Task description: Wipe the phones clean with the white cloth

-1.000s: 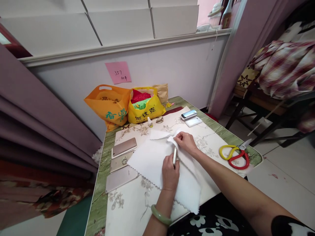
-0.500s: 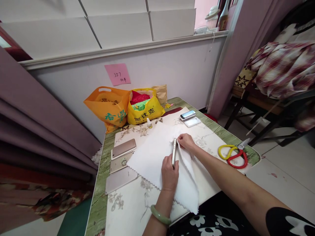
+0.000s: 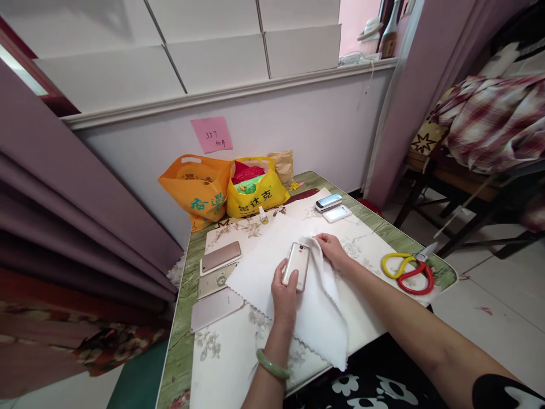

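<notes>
A light gold smartphone (image 3: 298, 262) is gripped in my left hand (image 3: 284, 292), its back with the camera facing up. My right hand (image 3: 332, 250) pinches a raised fold of the white cloth (image 3: 255, 270) just right of the phone. The cloth has zigzag-cut edges and lies spread under both hands, one corner hanging toward the table's front edge. Left of it lie a rose-gold phone (image 3: 220, 257), a gold phone with a ring holder (image 3: 217, 280) and a pale pinkish phone (image 3: 216, 309).
Scissors (image 3: 411, 270) with yellow and red handles lie at the right table edge. A bluish-screened phone (image 3: 328, 201) and a white phone (image 3: 337, 213) are at the back right. An orange bag (image 3: 196, 193), a yellow bag (image 3: 255, 196) and a small bottle (image 3: 263, 216) stand at the back.
My left hand has turned the phone from edge-on to back-up. My right hand keeps its pinch on the cloth, and the fold has shifted slightly right. The whole view has shifted a little.
</notes>
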A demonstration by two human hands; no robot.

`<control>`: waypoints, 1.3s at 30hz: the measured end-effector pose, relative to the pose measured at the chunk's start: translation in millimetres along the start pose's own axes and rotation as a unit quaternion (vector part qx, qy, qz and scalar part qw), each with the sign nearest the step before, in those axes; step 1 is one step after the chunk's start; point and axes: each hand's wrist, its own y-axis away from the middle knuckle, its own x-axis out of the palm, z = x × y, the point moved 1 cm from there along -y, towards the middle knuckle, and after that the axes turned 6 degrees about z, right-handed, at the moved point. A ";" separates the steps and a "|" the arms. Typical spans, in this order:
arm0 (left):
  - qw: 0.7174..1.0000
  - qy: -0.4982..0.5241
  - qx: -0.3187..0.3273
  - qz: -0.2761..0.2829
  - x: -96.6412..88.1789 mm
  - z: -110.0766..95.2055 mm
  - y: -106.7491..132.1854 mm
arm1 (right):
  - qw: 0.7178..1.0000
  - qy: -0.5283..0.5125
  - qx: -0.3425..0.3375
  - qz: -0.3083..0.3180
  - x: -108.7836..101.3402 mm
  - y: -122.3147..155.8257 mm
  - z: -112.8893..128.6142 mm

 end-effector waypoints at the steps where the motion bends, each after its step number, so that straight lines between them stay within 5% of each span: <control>1: 0.996 0.075 -0.039 -0.003 1.1 -1.4 -0.6 | 1.000 -0.031 0.002 0.005 -0.1 1.0 0.4; 5: 0.935 0.316 -0.159 -0.006 10.4 -5.1 -1.7 | 0.992 -0.125 -0.004 0.032 3.4 8.6 6.2; 9: 0.896 0.394 -0.199 -0.049 14.7 -6.5 -3.2 | 0.984 -0.168 -0.022 0.063 12.3 22.9 17.4; 15: 0.897 0.391 -0.197 -0.060 9.9 -0.9 -1.8 | 0.978 -0.068 -0.131 0.147 34.3 64.2 33.9; 19: 0.895 0.404 -0.190 0.001 4.9 4.4 1.5 | 0.974 0.012 -0.177 0.139 45.4 79.4 38.7; 24: 0.893 0.409 -0.180 0.057 3.6 2.8 2.2 | 0.985 0.045 -0.142 0.093 48.5 50.0 37.8; 31: 0.895 0.404 -0.180 0.058 3.6 1.4 3.1 | 0.993 0.058 -0.100 0.030 44.7 12.7 36.8; 39: 0.896 0.408 -0.169 0.057 2.6 9.5 3.8 | 0.984 0.002 -0.153 0.089 46.5 87.8 36.5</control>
